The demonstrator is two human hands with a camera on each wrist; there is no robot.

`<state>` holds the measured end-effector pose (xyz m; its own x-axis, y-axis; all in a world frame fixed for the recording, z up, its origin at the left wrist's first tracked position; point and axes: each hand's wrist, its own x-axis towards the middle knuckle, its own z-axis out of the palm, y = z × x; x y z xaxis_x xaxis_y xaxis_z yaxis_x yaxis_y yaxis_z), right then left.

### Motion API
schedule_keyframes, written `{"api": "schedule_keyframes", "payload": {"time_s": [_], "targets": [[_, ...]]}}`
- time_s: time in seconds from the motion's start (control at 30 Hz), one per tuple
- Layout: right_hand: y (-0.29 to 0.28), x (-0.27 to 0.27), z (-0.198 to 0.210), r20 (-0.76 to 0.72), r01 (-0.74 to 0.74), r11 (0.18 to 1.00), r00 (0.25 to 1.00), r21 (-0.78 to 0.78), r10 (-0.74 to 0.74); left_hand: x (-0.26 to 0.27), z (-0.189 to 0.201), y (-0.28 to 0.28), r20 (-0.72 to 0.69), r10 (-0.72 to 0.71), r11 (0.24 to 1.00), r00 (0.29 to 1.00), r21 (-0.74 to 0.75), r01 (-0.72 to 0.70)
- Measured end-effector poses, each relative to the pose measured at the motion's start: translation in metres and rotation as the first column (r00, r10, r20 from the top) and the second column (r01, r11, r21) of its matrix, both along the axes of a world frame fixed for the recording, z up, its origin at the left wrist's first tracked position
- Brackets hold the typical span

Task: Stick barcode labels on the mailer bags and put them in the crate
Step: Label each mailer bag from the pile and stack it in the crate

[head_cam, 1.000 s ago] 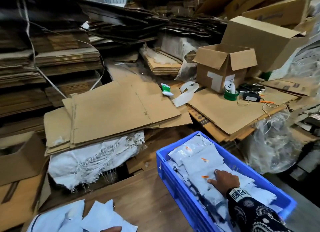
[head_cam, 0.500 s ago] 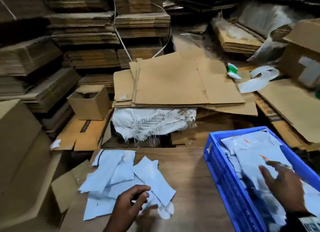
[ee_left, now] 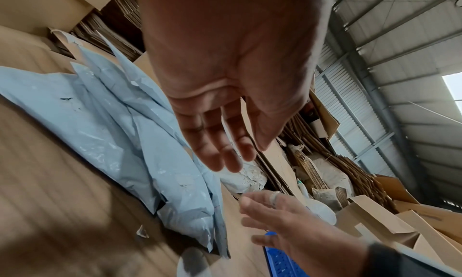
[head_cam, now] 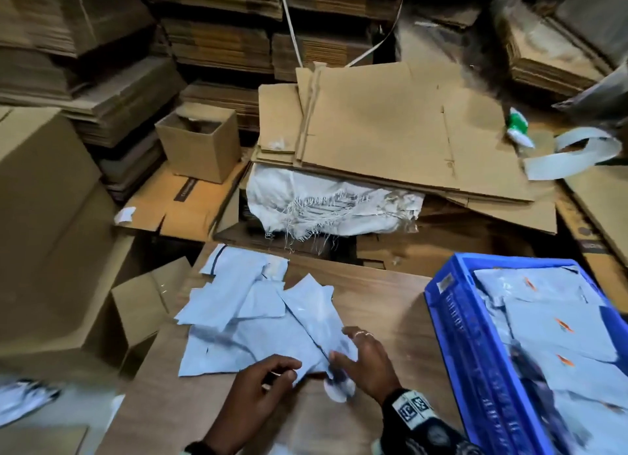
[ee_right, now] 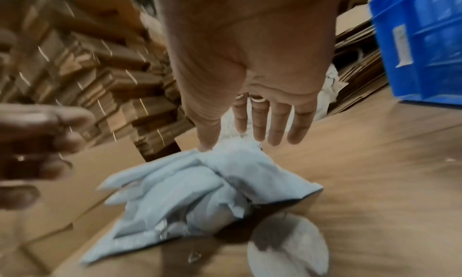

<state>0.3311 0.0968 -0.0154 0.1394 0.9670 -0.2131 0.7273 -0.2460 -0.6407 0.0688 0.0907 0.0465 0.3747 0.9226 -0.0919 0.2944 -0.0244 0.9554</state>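
- Your left hand (head_cam: 261, 383) sits at the near edge of the bag pile (head_cam: 251, 318) on the table (head_cam: 380, 305). In the head view its fingers look curled in toward the thumb, with something small and pale between them that cannot be identified. In the left wrist view the same hand (ee_left: 225, 95) shows loosely bent fingers and an empty palm. Whether it grips anything cannot be told.
- Your right hand (head_cam: 367, 362) is spread and relaxed, holding nothing. Its fingers (ee_right: 275, 123) are straight, with rings on them. The thumb tip touches the near right corner of the pile (ee_right: 190, 188).
- The unlabelled bags lie in a loose, overlapping heap on the left half of the table, pale blue-grey and crumpled.
- A white round disc (head_cam: 338, 391), probably a label roll, lies on the table just beside the pile, under your right hand. It is blurred in all three views.
- The crate (head_cam: 475, 352) stands on the right side of the table, apart from the pile. It is blue and holds a layer of bags (head_cam: 550, 322), several carrying small orange marks.
- Beyond the table lie flattened cardboard sheets (head_cam: 390, 131) over a frayed white sack (head_cam: 326, 203).
- A small open box (head_cam: 200, 141) stands to the left of the sheets.
- Stacked cardboard (head_cam: 217, 29) fills the background.
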Motion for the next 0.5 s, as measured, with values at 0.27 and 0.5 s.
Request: {"api": "schedule_keyframes", "payload": {"time_s": [0.27,0.5], "targets": [[0.023,-0.025,-0.011,0.175,0.023,0.994,0.985,-0.105,-0.004,-0.034,-0.018,-0.002,-0.021,0.010,1.000,1.000,0.000,-0.010],[-0.012,0.009,-0.004,0.145,0.129,0.973,0.977,0.192,-0.158,-0.045,-0.030,0.010,0.013,-0.040,0.999,0.999,-0.016,0.040]]}}
